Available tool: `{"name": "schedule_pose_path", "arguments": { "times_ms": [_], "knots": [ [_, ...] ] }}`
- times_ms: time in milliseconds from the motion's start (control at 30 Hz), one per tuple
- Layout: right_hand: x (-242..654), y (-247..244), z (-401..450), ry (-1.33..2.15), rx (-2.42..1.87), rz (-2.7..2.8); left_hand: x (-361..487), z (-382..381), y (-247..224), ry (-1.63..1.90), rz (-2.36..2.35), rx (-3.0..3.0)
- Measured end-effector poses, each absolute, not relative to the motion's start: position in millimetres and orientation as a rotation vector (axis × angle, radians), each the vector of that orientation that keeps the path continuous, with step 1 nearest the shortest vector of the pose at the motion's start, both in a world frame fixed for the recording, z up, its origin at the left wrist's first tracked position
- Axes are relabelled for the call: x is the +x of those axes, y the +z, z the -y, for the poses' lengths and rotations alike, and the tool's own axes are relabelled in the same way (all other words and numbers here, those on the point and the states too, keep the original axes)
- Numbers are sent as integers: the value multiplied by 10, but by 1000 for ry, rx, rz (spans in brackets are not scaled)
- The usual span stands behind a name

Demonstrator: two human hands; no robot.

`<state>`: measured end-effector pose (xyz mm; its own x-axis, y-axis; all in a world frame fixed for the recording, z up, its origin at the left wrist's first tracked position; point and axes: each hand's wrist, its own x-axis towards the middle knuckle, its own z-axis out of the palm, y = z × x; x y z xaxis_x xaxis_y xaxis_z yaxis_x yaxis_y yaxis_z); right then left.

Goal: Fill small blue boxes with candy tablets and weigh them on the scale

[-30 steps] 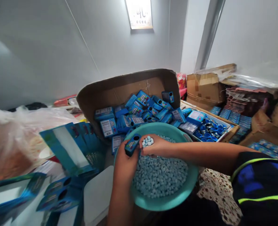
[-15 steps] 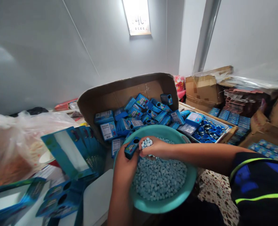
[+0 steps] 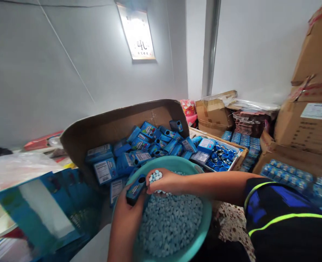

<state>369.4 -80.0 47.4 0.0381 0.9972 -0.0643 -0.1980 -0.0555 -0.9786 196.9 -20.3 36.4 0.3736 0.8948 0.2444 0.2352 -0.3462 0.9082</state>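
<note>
Closest in: left hand (image 3: 126,213) clamped around a small blue box (image 3: 135,189), tilted, round hole showing on its end, held over a teal basin (image 3: 201,222). Right hand (image 3: 163,182) just beside it, curled around a little heap of pale blue candies (image 3: 155,177). Hands together, almost touching, no telling if they meet. Below them, a deep bed of more candies (image 3: 169,225) filling the basin, near rim cut off by the bottom of the frame. Far rim tight against a cardboard carton (image 3: 122,120), no telling whether touching; inside, a jumble of blue boxes (image 3: 125,163). Right of the carton, a shallow tray (image 3: 238,156) of blue caps (image 3: 221,156). Lower left, flat blue cards (image 3: 46,207) close by the basin, a plastic bag (image 3: 13,167) past them. Farther right, stacked blue packs (image 3: 245,140), then brown cartons (image 3: 308,123) piled high at the right edge.
</note>
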Motion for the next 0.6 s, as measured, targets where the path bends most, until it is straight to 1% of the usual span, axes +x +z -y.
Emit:
{"name": "schedule_pose_path", "arguments": {
  "times_ms": [300,467,600],
  "knots": [
    [3815,496,646,1326,-1165,1116,1955,65,342,957,-1034,1841],
    [3791,519,667,1337,-1179,1027,1964,89,375,888,-1034,1840],
    [3749,600,806,1275,-1112,929,1988,143,360,903,-994,1826]
  ]
}}
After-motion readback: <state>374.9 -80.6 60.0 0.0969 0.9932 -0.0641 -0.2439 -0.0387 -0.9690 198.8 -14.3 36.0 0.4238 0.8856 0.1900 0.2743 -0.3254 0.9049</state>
